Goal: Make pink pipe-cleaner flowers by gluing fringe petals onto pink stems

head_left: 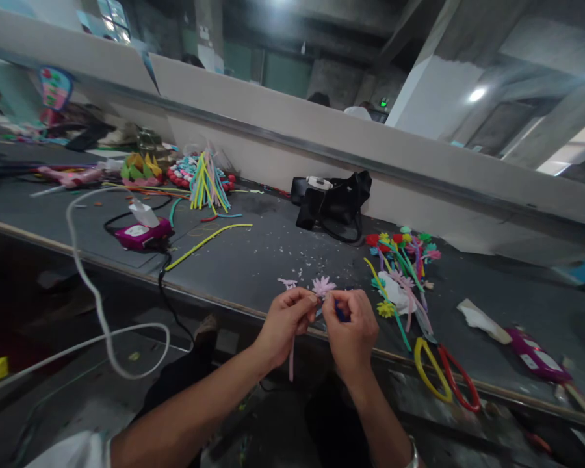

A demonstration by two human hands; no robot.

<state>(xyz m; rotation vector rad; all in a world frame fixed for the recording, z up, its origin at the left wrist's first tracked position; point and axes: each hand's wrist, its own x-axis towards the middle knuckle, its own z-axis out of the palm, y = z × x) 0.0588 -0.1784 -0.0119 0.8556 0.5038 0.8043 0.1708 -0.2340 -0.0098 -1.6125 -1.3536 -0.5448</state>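
A pale pink pipe-cleaner flower (323,286) shows just beyond my fingertips, over the bench's front edge. My left hand (288,322) is closed in a pinch at its base, with a pink pipe-cleaner stem (291,364) hanging below the fingers. Close beside it, my right hand (351,328) pinches at the same spot with curled fingers; the exact grip is hidden. Something dark blue (342,313) shows inside the right hand, too covered to name. Behind the left hand lies another small pink piece (288,283).
Colourful pipe-cleaner flowers (402,266) lie right, near scissors with yellow and red handles (433,370) and a magenta device (539,356). A black bag (336,201) rests against the partition (273,123). Leftward are a magenta power strip (143,234), a white cable (95,279) and bundled pipe cleaners (207,185).
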